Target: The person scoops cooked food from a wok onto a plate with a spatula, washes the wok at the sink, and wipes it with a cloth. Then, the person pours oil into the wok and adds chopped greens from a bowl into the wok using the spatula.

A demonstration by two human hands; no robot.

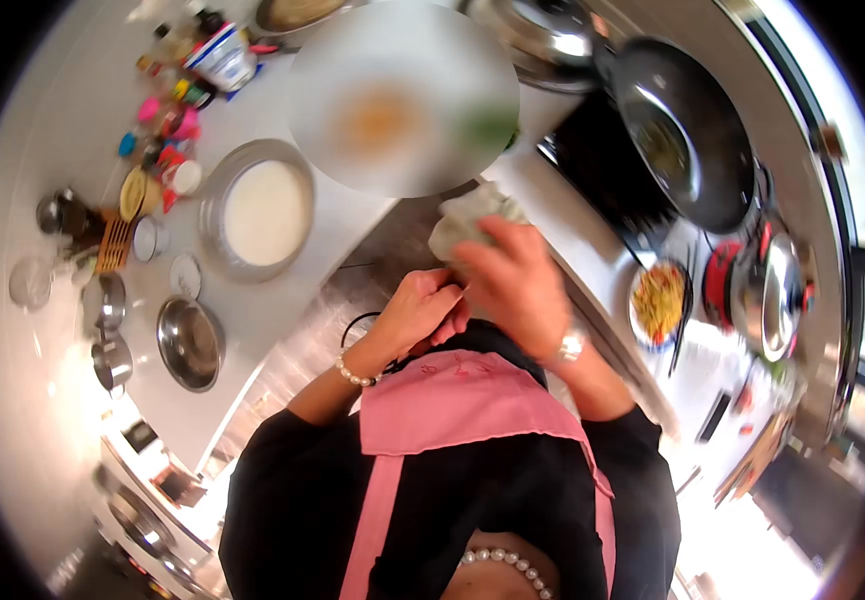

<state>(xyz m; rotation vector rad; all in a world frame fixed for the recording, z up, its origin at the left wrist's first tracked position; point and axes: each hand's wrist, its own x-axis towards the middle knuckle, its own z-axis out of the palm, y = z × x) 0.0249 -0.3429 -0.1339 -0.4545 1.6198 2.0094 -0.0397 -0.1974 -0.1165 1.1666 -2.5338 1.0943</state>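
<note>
Both hands meet in front of my body, above the pink apron. My left hand is closed, its fingers curled close to the right hand; whatever lies between them is hidden. Smeared by motion, my right hand overlaps a crumpled pale green-white cloth at the inner corner of the counters. I cannot tell whether the fingers grip this cloth. Beyond the hands is a large pale blurred round shape, with an orange patch and a green patch showing in it.
Left counter: a bowl of white liquid, a steel bowl, several bottles and a bag. Right counter: a dark wok by a black hob, a plate of food with chopsticks, and a lidded red pot.
</note>
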